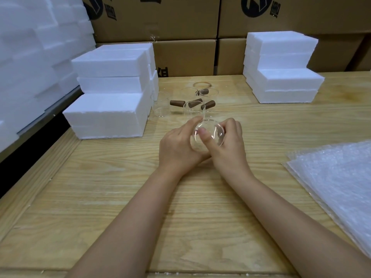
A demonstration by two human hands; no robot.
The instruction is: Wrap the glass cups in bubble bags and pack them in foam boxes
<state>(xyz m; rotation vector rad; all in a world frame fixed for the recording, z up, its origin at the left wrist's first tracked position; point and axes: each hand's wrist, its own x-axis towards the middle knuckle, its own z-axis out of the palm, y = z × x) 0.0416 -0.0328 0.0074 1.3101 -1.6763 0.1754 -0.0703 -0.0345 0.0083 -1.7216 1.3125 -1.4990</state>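
A glass cup [208, 133] is held just above the surface [120, 197], mid-frame. The left hand [176, 149] curls its fingers round the 9 o'clock side and the right hand [230, 149] grips the 3 o'clock side. The cup's axis tilts up toward the camera, one round end facing it. Other cups [190, 108] stand at 12 o'clock.

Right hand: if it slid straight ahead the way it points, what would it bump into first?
Probably the glass cups with brown handles just beyond the held cup; depth is hard to judge.
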